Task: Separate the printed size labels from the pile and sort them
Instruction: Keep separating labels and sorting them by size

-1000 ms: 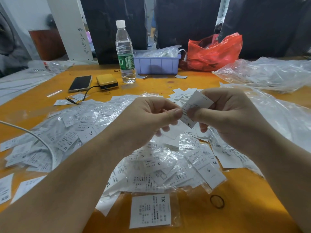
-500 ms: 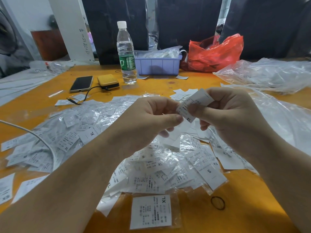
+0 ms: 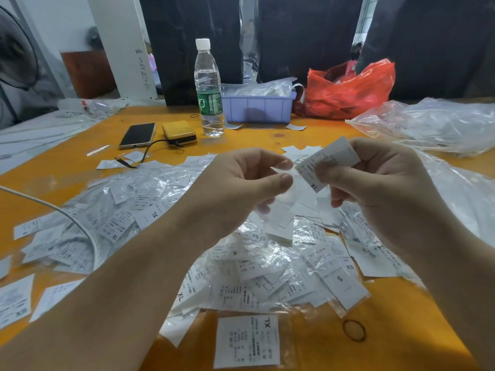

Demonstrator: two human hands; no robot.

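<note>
Labels [image 3: 267, 266] mostly lie unsorted in a heap below the hands, while the right hand [image 3: 380, 183] pinches one XL label [image 3: 325, 163] and the left hand [image 3: 241, 180] pinches its clear sleeve [image 3: 284, 207], so plenty seems left.

The left hand [image 3: 241, 188] drew away from the XL label [image 3: 325, 163], pulling off a clear sleeve [image 3: 281, 199]; the right hand [image 3: 375, 183] kept the label.

Single head-worn wide-angle cam, looking fwd and down across orange table [image 3: 267, 137]. Close on left hand [image 3: 241, 183] and right hand [image 3: 380, 183] at centre, label pile [image 3: 241, 263] just below. Far edge w/ water bottle [image 3: 209, 87] still in frame. Edges bowed by lens.
</note>
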